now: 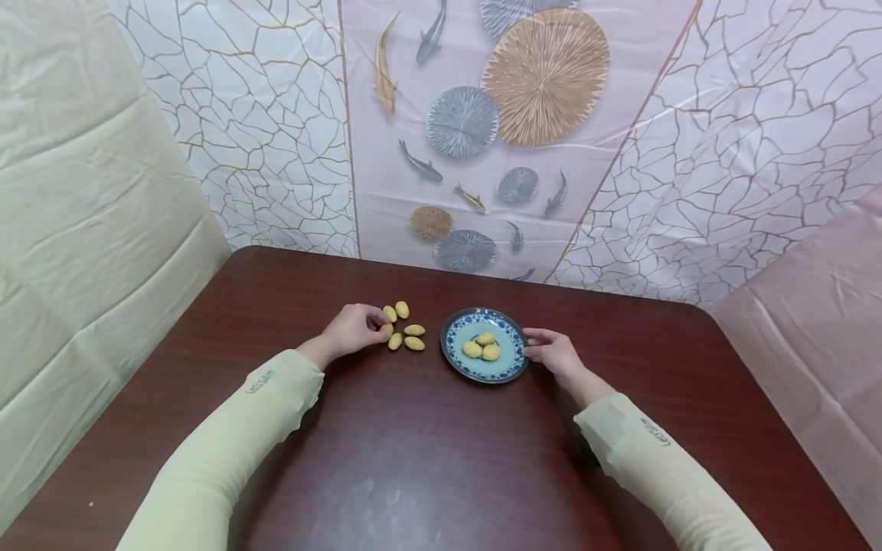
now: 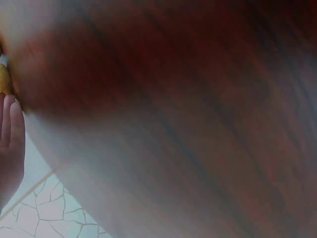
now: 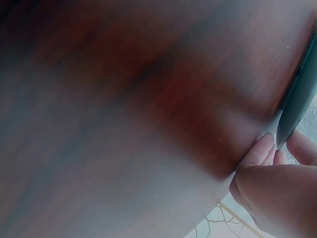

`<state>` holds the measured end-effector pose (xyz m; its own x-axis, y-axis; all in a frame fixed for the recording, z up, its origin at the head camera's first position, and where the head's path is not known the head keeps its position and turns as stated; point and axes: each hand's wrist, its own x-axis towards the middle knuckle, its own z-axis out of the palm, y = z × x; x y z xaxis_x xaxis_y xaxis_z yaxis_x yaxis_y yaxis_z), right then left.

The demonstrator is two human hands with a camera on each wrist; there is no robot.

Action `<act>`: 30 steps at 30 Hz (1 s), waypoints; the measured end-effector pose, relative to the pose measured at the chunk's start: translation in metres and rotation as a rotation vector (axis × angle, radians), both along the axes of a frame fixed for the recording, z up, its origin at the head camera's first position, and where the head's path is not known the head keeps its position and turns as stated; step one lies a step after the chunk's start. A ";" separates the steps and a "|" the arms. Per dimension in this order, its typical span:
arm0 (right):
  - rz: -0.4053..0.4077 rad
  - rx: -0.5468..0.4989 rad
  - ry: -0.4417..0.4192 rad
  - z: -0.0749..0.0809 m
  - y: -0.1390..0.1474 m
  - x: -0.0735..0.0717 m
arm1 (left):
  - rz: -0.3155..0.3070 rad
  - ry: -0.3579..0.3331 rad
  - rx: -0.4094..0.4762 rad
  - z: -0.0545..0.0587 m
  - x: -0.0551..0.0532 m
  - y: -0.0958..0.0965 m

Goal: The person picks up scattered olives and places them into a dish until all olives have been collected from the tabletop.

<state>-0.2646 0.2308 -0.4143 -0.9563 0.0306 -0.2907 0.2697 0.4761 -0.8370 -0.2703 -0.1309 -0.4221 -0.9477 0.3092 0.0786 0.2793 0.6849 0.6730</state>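
Observation:
In the head view, my left hand (image 1: 354,329) pinches a small yellow oval piece (image 1: 387,331) between thumb and fingers; whether it touches the table cannot be told. Several like yellow oval pieces (image 1: 414,343) lie on the table just beyond those fingertips. Right of them stands a round plate (image 1: 506,367) with a blue patterned rim, holding three yellow oval pieces (image 1: 491,353) grouped near its middle. My right hand (image 1: 553,352) grips the plate's right rim. In the right wrist view, thumb and fingers lie on opposite sides of the plate edge (image 3: 297,99).
The dark reddish-brown table (image 1: 386,451) reaches back to a patterned cloth (image 1: 276,130) hanging behind it. Pale cloth hangs (image 1: 83,229) stand along the left and right sides. A tiny white speck lies on the table at the lower left.

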 end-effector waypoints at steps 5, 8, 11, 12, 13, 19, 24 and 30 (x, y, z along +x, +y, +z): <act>0.005 0.000 -0.001 -0.001 -0.001 -0.001 | -0.026 0.005 0.017 0.000 0.002 -0.001; 0.002 -0.001 0.000 -0.001 -0.001 -0.001 | -0.029 0.011 0.026 0.001 0.003 -0.001; 0.005 0.001 0.002 0.000 -0.001 -0.001 | -0.024 0.020 0.024 0.002 0.003 0.000; 0.001 0.000 0.002 0.000 -0.001 -0.001 | -0.023 0.026 0.019 0.002 0.003 0.001; 0.003 0.000 0.005 0.000 -0.001 -0.002 | -0.023 0.032 0.013 0.003 0.003 0.001; 0.000 0.000 0.010 0.000 -0.001 -0.002 | -0.016 0.034 0.003 0.002 0.002 0.002; -0.007 0.002 0.000 -0.001 -0.001 -0.001 | 0.005 -0.001 0.039 0.000 0.002 0.003; -0.004 -0.001 0.016 -0.001 -0.001 -0.001 | 0.031 -0.021 0.069 0.000 0.001 0.003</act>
<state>-0.2652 0.2301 -0.4149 -0.9608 0.0345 -0.2752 0.2581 0.4745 -0.8416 -0.2690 -0.1275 -0.4224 -0.9585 0.2740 0.0788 0.2438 0.6445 0.7247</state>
